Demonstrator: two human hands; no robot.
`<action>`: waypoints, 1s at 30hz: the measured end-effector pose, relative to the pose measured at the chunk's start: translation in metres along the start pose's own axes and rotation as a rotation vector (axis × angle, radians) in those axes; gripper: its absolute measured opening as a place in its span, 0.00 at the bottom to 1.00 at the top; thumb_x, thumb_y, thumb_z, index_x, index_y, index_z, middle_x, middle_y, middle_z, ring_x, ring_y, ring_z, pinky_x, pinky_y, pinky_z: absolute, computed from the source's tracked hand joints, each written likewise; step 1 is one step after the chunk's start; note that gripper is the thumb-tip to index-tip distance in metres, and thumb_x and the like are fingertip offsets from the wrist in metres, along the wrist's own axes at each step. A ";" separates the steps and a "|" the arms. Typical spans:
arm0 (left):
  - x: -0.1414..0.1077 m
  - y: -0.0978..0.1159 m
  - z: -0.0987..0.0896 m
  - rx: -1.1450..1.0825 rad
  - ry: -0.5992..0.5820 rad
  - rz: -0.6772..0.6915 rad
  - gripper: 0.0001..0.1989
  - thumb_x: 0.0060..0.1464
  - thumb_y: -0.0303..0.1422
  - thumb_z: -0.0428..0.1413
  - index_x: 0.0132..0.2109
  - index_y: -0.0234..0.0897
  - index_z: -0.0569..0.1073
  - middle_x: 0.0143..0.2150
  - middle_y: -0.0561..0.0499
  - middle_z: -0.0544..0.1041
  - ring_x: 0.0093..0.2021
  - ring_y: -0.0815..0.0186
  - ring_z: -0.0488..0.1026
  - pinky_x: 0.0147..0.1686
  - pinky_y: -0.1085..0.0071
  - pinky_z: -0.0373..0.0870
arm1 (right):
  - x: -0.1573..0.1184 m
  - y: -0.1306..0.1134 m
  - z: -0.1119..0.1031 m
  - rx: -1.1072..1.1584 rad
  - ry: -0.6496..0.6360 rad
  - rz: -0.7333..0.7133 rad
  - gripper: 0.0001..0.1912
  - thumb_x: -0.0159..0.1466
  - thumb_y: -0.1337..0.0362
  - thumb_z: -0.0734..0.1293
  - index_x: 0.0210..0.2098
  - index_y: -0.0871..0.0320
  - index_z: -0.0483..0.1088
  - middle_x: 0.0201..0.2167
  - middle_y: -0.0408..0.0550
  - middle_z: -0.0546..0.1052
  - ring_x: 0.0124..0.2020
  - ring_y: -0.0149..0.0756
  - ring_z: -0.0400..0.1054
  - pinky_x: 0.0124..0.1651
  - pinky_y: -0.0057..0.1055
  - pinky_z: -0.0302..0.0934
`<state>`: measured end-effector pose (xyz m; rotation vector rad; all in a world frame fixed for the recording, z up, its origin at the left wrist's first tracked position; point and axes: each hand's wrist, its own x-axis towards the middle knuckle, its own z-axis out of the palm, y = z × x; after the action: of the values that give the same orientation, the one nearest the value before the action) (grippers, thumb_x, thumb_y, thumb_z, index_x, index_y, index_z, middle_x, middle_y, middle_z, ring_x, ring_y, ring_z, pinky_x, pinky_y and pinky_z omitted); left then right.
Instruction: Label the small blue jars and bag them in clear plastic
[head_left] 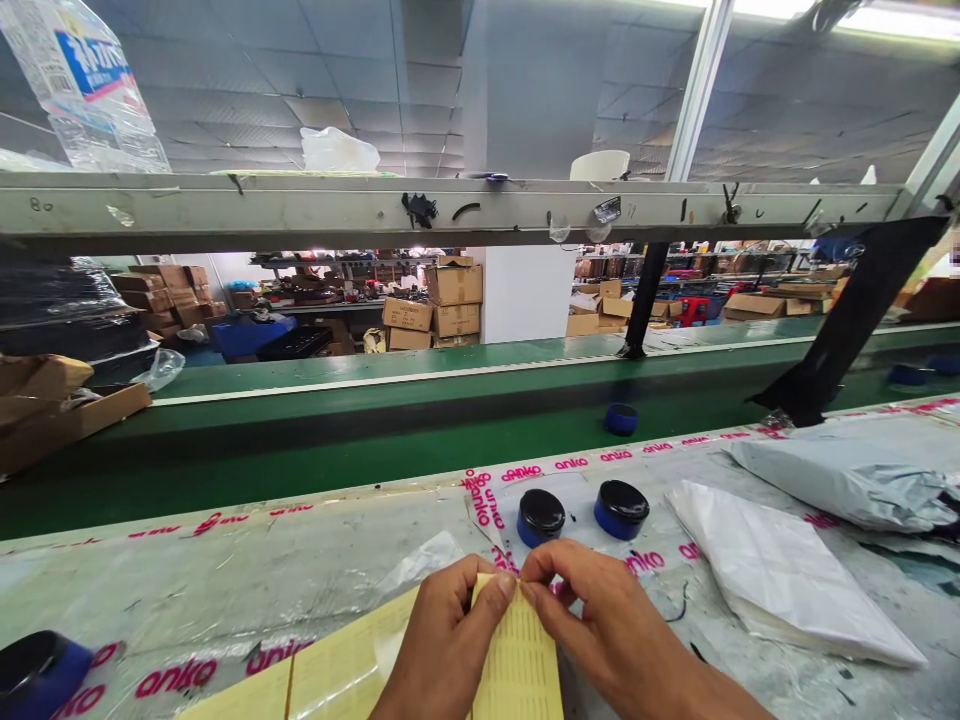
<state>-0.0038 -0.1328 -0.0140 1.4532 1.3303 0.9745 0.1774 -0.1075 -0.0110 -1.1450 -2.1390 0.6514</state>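
In the head view my left hand (454,630) pinches the upper edge of a yellow sticker sheet (517,660) between thumb and forefinger. The sheet has rows of small printed marks. Beside it, my right hand (600,610) is closed in a pinch at the same top edge; whatever tiny piece lies between those fingertips is hidden. More yellow sheets (337,660) lie under and left of my left hand. Just beyond my hands sit two round blue items with black tops, a left one (541,517) and a right one (622,509).
Another blue-and-black round item (41,675) is at the lower left. A similar one (621,419) rests on the green conveyor belt (300,450). White plastic bags (787,570) lie at the right. A metal shelf beam (300,210) crosses overhead; a black-wrapped post (855,320) stands right.
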 end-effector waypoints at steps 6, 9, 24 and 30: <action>0.004 -0.011 0.001 -0.021 0.020 -0.029 0.23 0.60 0.51 0.52 0.32 0.35 0.73 0.29 0.52 0.71 0.31 0.65 0.65 0.30 0.71 0.59 | -0.002 -0.006 0.001 0.154 -0.075 0.104 0.14 0.71 0.55 0.58 0.35 0.54 0.69 0.30 0.44 0.74 0.30 0.33 0.65 0.32 0.30 0.57; 0.005 -0.010 0.001 0.008 0.054 -0.041 0.22 0.60 0.51 0.52 0.31 0.36 0.72 0.29 0.52 0.72 0.32 0.65 0.66 0.31 0.70 0.60 | -0.004 -0.009 0.002 0.287 -0.100 0.189 0.18 0.70 0.49 0.58 0.36 0.54 0.69 0.29 0.43 0.72 0.28 0.33 0.63 0.30 0.30 0.57; 0.035 -0.003 -0.016 0.802 0.125 0.380 0.30 0.54 0.32 0.58 0.63 0.41 0.64 0.67 0.44 0.63 0.67 0.52 0.57 0.66 0.51 0.54 | 0.019 0.031 -0.021 0.504 0.288 0.431 0.20 0.62 0.45 0.64 0.37 0.56 0.70 0.44 0.49 0.77 0.22 0.28 0.57 0.26 0.31 0.55; 0.085 0.009 0.012 0.637 -0.034 0.322 0.36 0.45 0.35 0.67 0.61 0.37 0.67 0.62 0.41 0.69 0.61 0.50 0.65 0.61 0.54 0.61 | 0.028 0.041 -0.014 0.531 0.319 0.467 0.20 0.60 0.45 0.64 0.32 0.56 0.70 0.37 0.50 0.79 0.16 0.25 0.51 0.20 0.29 0.46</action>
<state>0.0197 -0.0494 -0.0111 2.2080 1.4843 0.7415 0.1979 -0.0610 -0.0205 -1.3330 -1.3214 1.0815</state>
